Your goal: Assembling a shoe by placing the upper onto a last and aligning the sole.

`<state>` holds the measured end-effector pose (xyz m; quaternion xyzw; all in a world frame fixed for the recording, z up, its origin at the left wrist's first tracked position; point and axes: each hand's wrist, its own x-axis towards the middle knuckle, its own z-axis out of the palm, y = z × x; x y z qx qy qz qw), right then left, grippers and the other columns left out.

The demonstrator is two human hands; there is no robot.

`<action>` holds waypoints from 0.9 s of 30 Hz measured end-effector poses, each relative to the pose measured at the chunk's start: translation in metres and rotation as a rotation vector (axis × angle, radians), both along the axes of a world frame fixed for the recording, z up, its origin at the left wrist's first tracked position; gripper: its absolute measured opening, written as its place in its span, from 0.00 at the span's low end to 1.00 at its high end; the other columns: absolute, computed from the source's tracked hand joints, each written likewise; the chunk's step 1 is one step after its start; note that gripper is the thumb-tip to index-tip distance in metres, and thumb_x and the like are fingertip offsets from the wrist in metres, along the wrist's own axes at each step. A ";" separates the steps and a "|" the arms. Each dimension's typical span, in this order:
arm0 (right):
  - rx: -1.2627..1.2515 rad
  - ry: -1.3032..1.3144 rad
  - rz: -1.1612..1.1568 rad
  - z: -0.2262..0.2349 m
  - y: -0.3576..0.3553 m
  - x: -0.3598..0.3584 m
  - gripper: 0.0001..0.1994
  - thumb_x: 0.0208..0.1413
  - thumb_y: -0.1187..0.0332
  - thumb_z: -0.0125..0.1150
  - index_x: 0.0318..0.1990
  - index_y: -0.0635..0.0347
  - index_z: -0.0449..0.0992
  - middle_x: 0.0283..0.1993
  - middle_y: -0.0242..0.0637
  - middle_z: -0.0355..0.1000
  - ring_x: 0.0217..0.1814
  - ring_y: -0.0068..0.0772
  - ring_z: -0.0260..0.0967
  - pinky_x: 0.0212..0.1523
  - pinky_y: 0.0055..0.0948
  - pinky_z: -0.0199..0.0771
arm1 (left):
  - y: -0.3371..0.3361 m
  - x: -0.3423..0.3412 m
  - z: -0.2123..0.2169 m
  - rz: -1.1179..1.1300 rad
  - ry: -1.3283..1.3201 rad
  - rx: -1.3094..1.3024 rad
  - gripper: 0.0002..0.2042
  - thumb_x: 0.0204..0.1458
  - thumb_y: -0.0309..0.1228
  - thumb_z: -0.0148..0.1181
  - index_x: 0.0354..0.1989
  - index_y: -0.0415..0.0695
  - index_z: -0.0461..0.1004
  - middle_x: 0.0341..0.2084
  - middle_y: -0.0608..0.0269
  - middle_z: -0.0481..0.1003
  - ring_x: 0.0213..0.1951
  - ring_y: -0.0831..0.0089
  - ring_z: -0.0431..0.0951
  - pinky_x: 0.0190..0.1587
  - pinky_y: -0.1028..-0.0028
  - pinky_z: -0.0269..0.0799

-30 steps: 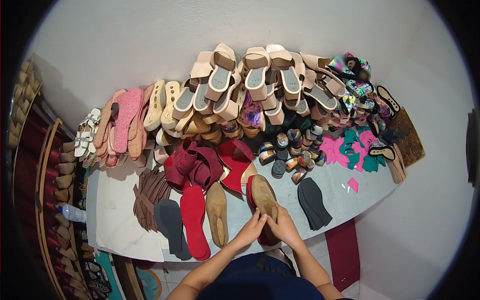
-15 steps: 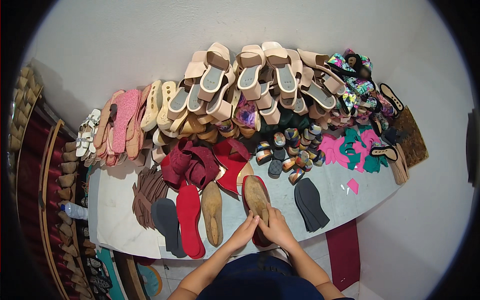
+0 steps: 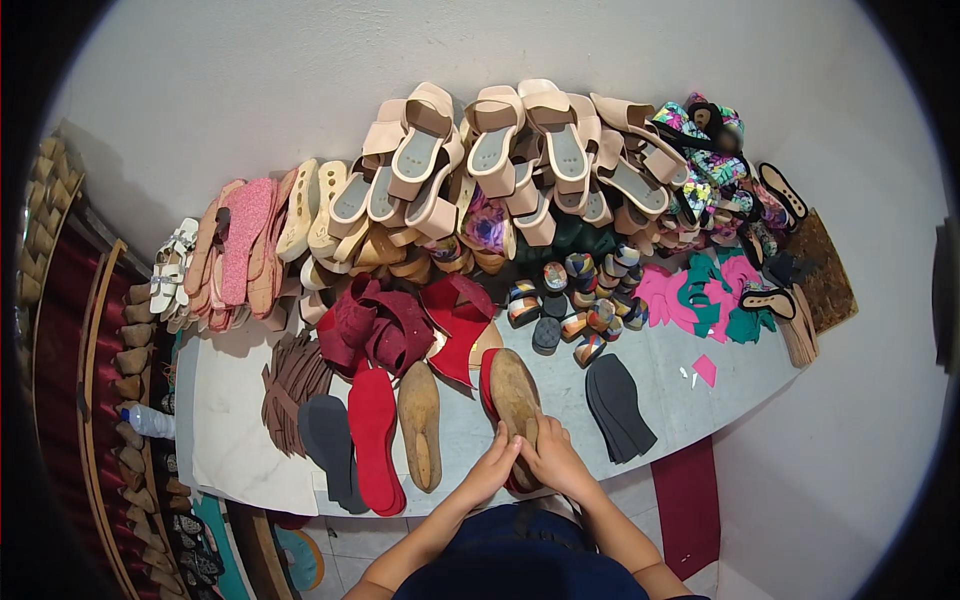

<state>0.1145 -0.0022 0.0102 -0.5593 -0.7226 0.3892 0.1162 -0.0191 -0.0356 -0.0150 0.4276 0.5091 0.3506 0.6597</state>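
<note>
A wooden shoe last [image 3: 516,384] rests on a red sole [image 3: 487,388] at the front middle of the table. The sole's red edge shows along the last's left side. My left hand [image 3: 490,466] grips the near end from the left, fingers pressed against the wood. From the right, my right hand [image 3: 556,460] closes round the same end, its fingers along the side of the last. The two hands meet at the thumbs and hide the heel part. Left of them lie a second wooden last [image 3: 420,420] and a stack of red soles [image 3: 374,440].
Dark grey soles lie in a left stack [image 3: 330,450] and a right stack [image 3: 617,410]. Behind are maroon uppers [image 3: 385,330], brown strips [image 3: 297,390], patterned heels [image 3: 600,315] and piled beige sandals [image 3: 485,150]. Pink and green scraps [image 3: 705,300] lie right; shelved lasts [image 3: 132,360] stand left.
The last has turned slightly on the red sole, and more red shows along its left edge. Both hands stay on its near end. The whole view has shifted a little.
</note>
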 end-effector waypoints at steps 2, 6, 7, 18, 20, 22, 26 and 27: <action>-0.014 0.004 0.031 0.002 -0.001 0.001 0.30 0.52 0.58 0.45 0.55 0.76 0.49 0.52 0.65 0.51 0.51 0.63 0.52 0.53 0.45 0.54 | -0.003 0.001 -0.001 0.011 -0.003 -0.009 0.34 0.56 0.46 0.33 0.57 0.25 0.33 0.59 0.38 0.35 0.62 0.58 0.33 0.61 0.73 0.32; 0.027 0.002 0.003 0.000 -0.002 -0.002 0.30 0.52 0.58 0.45 0.55 0.75 0.49 0.52 0.65 0.51 0.51 0.64 0.52 0.53 0.45 0.54 | 0.000 -0.002 0.001 -0.014 -0.005 -0.028 0.34 0.57 0.46 0.32 0.57 0.25 0.33 0.59 0.38 0.34 0.62 0.58 0.33 0.62 0.72 0.31; 0.036 -0.014 -0.006 -0.002 -0.002 -0.002 0.30 0.52 0.59 0.45 0.55 0.74 0.49 0.52 0.65 0.52 0.51 0.64 0.52 0.53 0.44 0.54 | 0.001 -0.003 0.002 -0.027 -0.008 -0.033 0.34 0.57 0.46 0.32 0.57 0.26 0.33 0.59 0.38 0.34 0.62 0.58 0.33 0.62 0.72 0.31; -0.168 0.201 -0.089 -0.024 0.035 0.015 0.34 0.52 0.51 0.47 0.59 0.67 0.47 0.59 0.58 0.47 0.62 0.47 0.45 0.59 0.35 0.46 | 0.018 -0.009 -0.038 0.346 -0.195 -0.275 0.27 0.55 0.49 0.34 0.59 0.46 0.49 0.51 0.67 0.56 0.50 0.77 0.58 0.54 0.78 0.49; -0.356 0.561 -0.287 -0.032 0.049 0.014 0.36 0.52 0.50 0.47 0.60 0.64 0.43 0.62 0.55 0.41 0.65 0.44 0.39 0.61 0.33 0.41 | 0.040 -0.011 -0.024 0.386 -0.182 -0.176 0.30 0.54 0.51 0.35 0.59 0.43 0.46 0.55 0.64 0.52 0.56 0.74 0.52 0.57 0.75 0.44; -0.371 0.620 -0.301 -0.038 0.065 0.009 0.37 0.52 0.50 0.48 0.61 0.63 0.42 0.63 0.55 0.38 0.67 0.43 0.34 0.62 0.32 0.39 | 0.057 -0.011 -0.033 0.370 -0.133 -0.116 0.32 0.54 0.52 0.36 0.60 0.40 0.43 0.58 0.59 0.48 0.60 0.70 0.44 0.60 0.72 0.38; -0.426 0.630 -0.254 -0.042 0.078 -0.010 0.40 0.48 0.50 0.53 0.61 0.63 0.42 0.61 0.57 0.42 0.64 0.44 0.42 0.60 0.32 0.44 | 0.075 0.005 -0.051 0.418 0.005 -0.040 0.35 0.53 0.48 0.38 0.59 0.33 0.39 0.60 0.46 0.42 0.62 0.62 0.41 0.61 0.71 0.36; -0.354 0.570 -0.233 -0.051 0.080 -0.014 0.42 0.45 0.49 0.56 0.60 0.65 0.44 0.60 0.57 0.45 0.63 0.46 0.44 0.59 0.34 0.47 | 0.075 0.009 -0.057 0.445 0.131 -0.003 0.34 0.52 0.47 0.38 0.59 0.32 0.39 0.59 0.45 0.43 0.62 0.60 0.41 0.61 0.71 0.37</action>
